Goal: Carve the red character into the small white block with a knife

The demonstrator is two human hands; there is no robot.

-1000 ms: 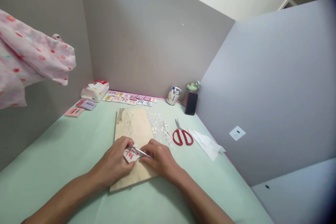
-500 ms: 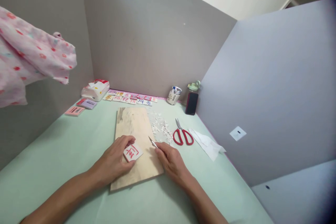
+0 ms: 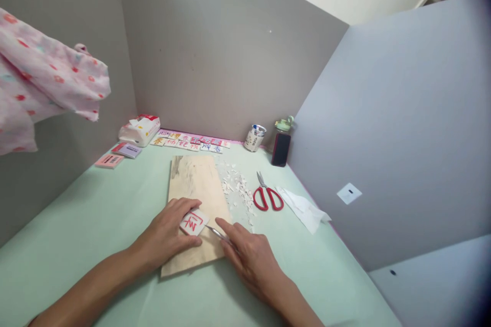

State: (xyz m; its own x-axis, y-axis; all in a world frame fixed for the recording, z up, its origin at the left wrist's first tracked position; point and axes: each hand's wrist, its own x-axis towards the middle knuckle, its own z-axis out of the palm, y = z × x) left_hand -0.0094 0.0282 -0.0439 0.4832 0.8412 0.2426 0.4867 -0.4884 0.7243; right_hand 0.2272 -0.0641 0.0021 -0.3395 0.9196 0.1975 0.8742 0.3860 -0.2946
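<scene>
On a wooden board (image 3: 199, 176) lies a small white square block (image 3: 194, 222) with a red character drawn on its top. My left hand (image 3: 173, 230) grips the block by its edges, thumb at the near side and fingers at the far side. In my right hand (image 3: 249, 253) is a slim metal carving knife (image 3: 217, 232), the index finger stretched out above it. Its tip is at the block's right corner; whether it touches cannot be made out. White shavings (image 3: 240, 186) are scattered along the board's right side.
Red-handled scissors (image 3: 268, 198) and a white tissue (image 3: 305, 209) lie to the right. Behind stand a can (image 3: 255, 138), a phone (image 3: 281, 149) leaning on a green-lidded bottle (image 3: 284, 123), rows of lettered tiles (image 3: 187, 144) and a tissue pack (image 3: 140, 131). Two small packets (image 3: 126, 150) lie left.
My right hand has moved down and the knife tip has swung left to the block's corner. The index finger is now stretched forward. My left hand still holds the block in place.
</scene>
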